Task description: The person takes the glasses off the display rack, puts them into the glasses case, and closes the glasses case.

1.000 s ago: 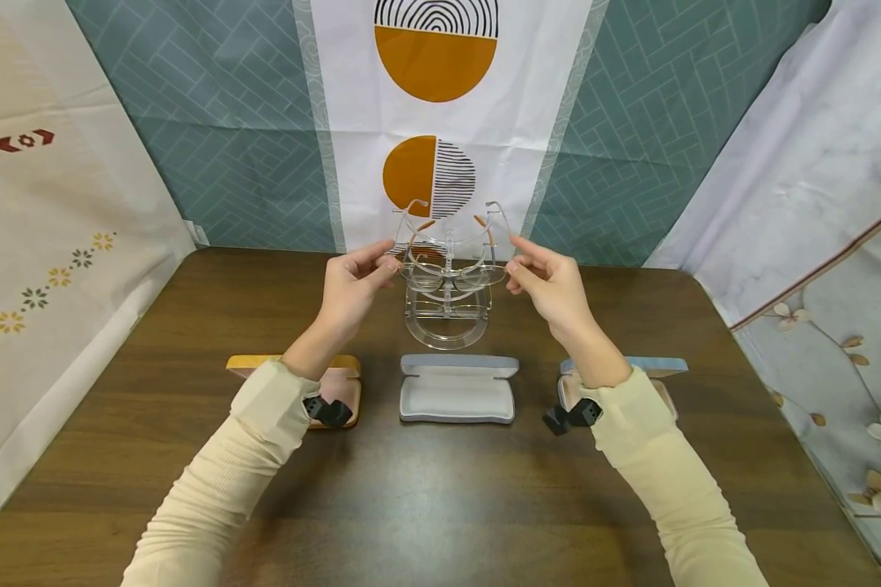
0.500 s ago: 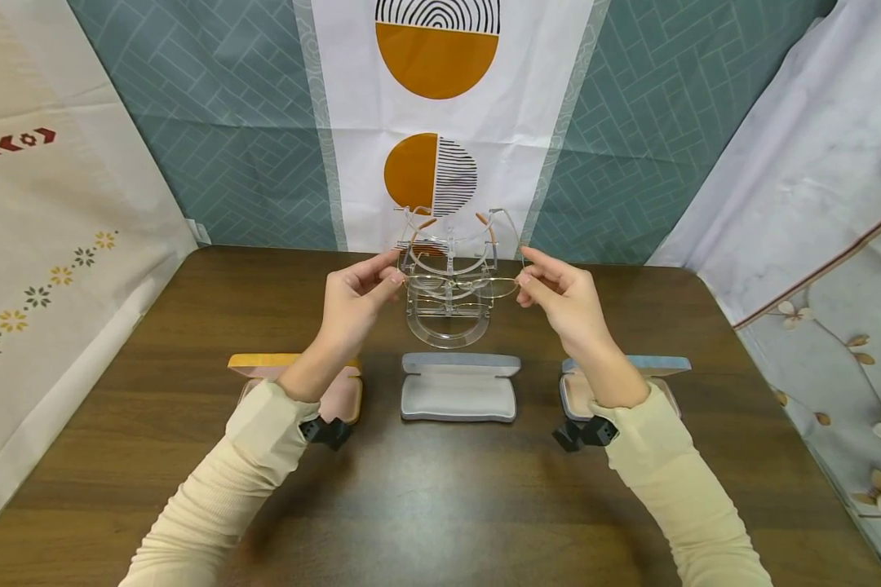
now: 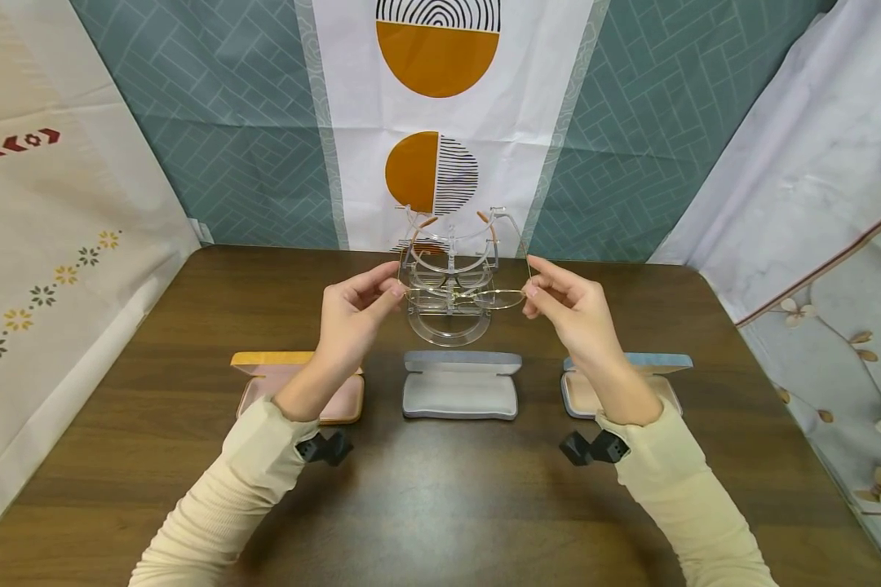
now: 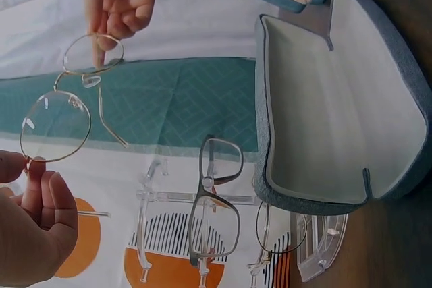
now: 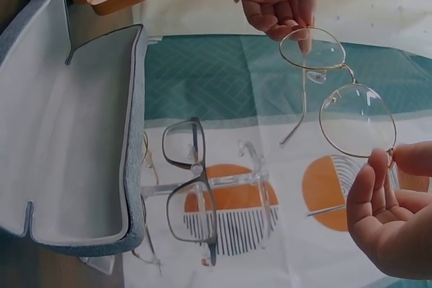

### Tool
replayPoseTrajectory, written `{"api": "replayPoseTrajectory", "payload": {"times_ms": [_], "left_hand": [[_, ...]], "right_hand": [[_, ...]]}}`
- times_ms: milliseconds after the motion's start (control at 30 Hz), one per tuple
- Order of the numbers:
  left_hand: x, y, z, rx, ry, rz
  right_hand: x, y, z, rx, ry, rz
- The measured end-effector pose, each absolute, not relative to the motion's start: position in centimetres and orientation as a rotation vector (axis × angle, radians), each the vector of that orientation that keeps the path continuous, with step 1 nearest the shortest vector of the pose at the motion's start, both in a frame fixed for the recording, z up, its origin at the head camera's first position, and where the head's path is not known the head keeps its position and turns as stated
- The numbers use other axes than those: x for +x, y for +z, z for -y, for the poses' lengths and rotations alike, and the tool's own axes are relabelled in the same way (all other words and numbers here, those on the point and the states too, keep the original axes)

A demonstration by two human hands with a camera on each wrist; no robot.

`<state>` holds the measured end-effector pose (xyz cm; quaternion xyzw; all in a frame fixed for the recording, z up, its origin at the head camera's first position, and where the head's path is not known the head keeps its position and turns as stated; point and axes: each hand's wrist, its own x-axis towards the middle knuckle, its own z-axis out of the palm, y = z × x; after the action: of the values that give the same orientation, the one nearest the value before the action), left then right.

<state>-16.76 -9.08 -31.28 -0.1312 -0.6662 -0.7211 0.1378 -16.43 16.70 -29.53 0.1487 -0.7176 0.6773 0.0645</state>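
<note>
A pair of glasses with thin gold round rims [image 3: 499,300] is held up in front of a clear display stand [image 3: 448,337]. My left hand [image 3: 352,314] pinches its left end by the hinge, thumb and fingertips together. At the opposite end my right hand [image 3: 576,310] pinches the other hinge the same way. Both temples are unfolded and point toward the stand. On the stand sits a dark-framed pair of glasses [image 4: 200,193]. Lower down there is a thin-rimmed pair [image 4: 282,252], partly hidden by a case in the left wrist view.
Three glasses cases lie with lids raised on the wooden table [image 3: 426,505]: a yellow one [image 3: 272,359] at left, a grey one [image 3: 460,408] in the middle, a blue one [image 3: 661,359] at right. My forearms partly cover the outer two. Patterned cloths hang behind and on both sides.
Both hands have drawn the gold-rimmed glasses off the upper part of the stand, toward me and slightly down. The right hand has also shifted a little to the right.
</note>
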Motion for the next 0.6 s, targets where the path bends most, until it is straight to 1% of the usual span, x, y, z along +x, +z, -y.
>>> {"api": "replayPoseTrajectory", "payload": {"times_ms": [600], "left_hand": [[-14.5, -31.8, 9.1, -0.366, -2.128, 1.908]], "right_hand": [[-14.2, -29.9, -16.8, 0.518, 2.089, 2.158]]}}
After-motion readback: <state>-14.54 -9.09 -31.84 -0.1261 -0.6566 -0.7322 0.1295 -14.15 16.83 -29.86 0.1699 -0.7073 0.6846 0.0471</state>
